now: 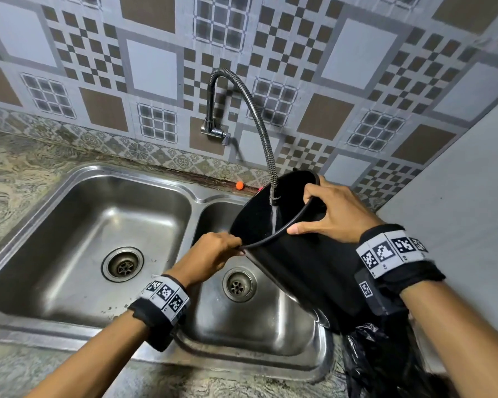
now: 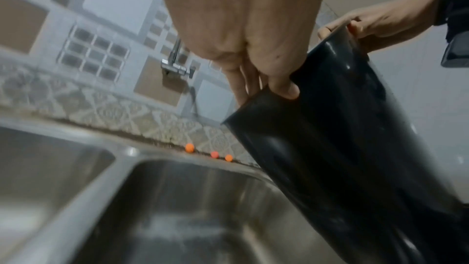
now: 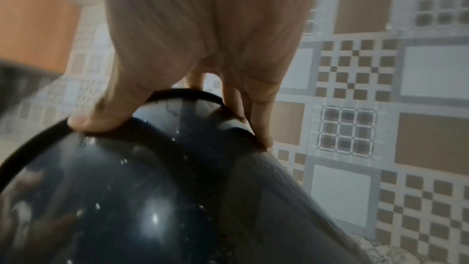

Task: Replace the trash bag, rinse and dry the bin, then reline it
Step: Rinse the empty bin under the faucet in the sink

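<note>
Black bin point(image 1: 302, 262) is sitting tilted in the centre-right of the head view, above the right basin of the steel double sink point(image 1: 69, 179), mouth facing up-left toward the tap. The flexible tap hose point(image 1: 259, 116) is arching down from the wall w/ its nozzle inside the bin's mouth, and a thin stream of water is running into it.

Left hand point(image 1: 213, 251) is at the lower-left point of the rim, fingers curled over the edge and pinching it. Right hand point(image 1: 331, 214) is on the upper-right part of the rim, thumb along the near edge, fingers hooked over the far edge, so the bin is hanging between the two hands, rim-held on opposite sides.

At the lower right of the head view, crumpled black trash bag point(image 1: 368, 366) is lying on the tabletop point(image 1: 18, 179) just below the bin's base; whether they are touching can't be told.

Left wrist view, blurred: left hand point(image 2: 241, 27) from behind, fingertips point(image 2: 286, 89) pressing the rim, bin point(image 2: 342, 148) wall glossy, right hand point(image 2: 375, 23) at the far rim, upper right. It is also showing three small orange balls point(image 2: 214, 154) along the sink's back ledge; head view is showing only one clearly.

Right wrist view: right hand point(image 3: 203, 37) w/ thumb point(image 3: 96, 115) flat on the rim, fingers over the far side, and water droplets speckling the bin point(image 3: 114, 198) inner wall, not visible in the other views.
</note>
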Demonstrator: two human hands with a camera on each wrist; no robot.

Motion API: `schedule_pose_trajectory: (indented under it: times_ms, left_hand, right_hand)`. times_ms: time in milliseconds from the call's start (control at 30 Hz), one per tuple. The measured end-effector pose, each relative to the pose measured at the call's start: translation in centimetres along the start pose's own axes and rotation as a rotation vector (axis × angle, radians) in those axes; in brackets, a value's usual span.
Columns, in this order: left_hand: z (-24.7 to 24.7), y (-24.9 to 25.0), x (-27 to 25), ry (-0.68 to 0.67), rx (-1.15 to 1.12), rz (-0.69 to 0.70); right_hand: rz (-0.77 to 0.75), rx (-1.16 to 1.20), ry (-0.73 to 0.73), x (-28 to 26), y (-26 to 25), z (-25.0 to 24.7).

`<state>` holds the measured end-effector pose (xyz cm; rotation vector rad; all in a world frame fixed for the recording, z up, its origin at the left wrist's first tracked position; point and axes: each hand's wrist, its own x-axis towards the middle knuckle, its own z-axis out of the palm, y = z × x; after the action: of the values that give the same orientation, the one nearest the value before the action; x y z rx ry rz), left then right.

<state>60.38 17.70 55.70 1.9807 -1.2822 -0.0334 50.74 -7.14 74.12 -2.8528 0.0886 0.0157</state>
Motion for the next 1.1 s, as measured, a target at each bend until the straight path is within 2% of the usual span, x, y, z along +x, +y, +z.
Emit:
schedule_pose_trajectory:
  times_ms: [267, 433, 533, 633, 800, 967, 1100]
  left_hand:
    - [1.3, 3.3, -3.3, 0.244, -0.111, -0.09]
    - [2.4, 5.5, -3.2, 0.3, -0.134, -0.174]
    - [3.0, 6.6, -2.4, 0.276, -0.08, -0.217]
    - [4.0, 7.5, -1.9, 0.246, -0.052, -0.215]
    - [5.0, 5.6, -3.6, 0.113, -0.193, -0.151]
    - [6.2, 4.9, -4.3, 0.165, -0.26, -0.155]
    - [4.9, 6.0, -4.1, 0.267, -0.268, -0.139]
  right_hand:
    - [-0.03, 0.037, -0.114, 1.4, -2.1, -1.9]
    - [0.041, -0.212, -0.403, 1.5, -3.8, -0.1]
    - [0.08, -0.252, -0.329, 0.5, -3.7, 1.1]
    - [0.035, -0.289, -0.217, -0.5, -4.1, 1.7]
    - [-0.001, -0.27, -0.232, 0.0, -3.6, 1.4]
    - [-0.013, -0.19, -0.225, 0.8, -2.9, 0.8]
    - [0.002, -0.103, -0.242, 1.5, -2.7, -0.9]
